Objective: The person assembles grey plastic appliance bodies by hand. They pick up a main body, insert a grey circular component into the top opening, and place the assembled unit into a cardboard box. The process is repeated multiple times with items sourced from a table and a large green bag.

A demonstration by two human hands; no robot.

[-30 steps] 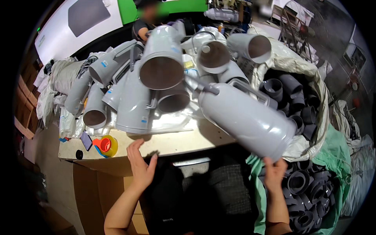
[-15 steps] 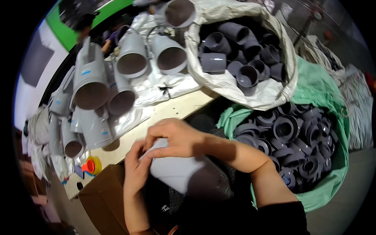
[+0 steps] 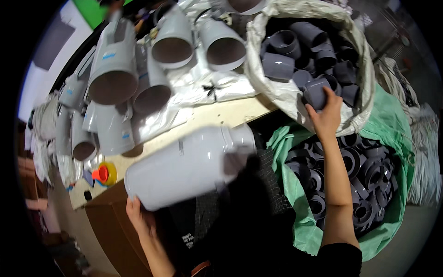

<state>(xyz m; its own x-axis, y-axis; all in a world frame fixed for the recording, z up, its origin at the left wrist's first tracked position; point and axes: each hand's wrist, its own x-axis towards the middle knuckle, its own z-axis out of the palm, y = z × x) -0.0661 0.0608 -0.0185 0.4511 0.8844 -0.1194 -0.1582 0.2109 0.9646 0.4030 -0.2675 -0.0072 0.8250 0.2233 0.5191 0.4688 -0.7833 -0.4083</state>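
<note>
Reaching out now: our right hand [image 3: 328, 113] left the big reducer [image 3: 184, 168], fingers closing on a dark coupling [image 3: 317, 91] in the white sack [image 3: 281, 94]; left hand [image 3: 140, 220] alone cups the reducer's wide end by the worktop [image 3: 221, 115] edge.

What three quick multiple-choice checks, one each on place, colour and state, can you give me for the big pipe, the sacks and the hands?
1. Where is the right hand?
A. At the white sack of dark fittings
B. On the yellow can
C. On the big pipe's narrow end

2. What colour is the lower sack?
A. Red
B. Green
C. Blue

3. How is the big pipe held?
A. Standing upright on the table
B. Lying across the lap, the left hand under its wide end
C. Gripped by both hands

Answers:
1. A: the fingers close on a dark fitting at the white sack's mouth.
2. B: the fabric around the lower fittings is green.
3. B: the pipe lies slanted, and only the left hand touches it, at the wide end.
</note>
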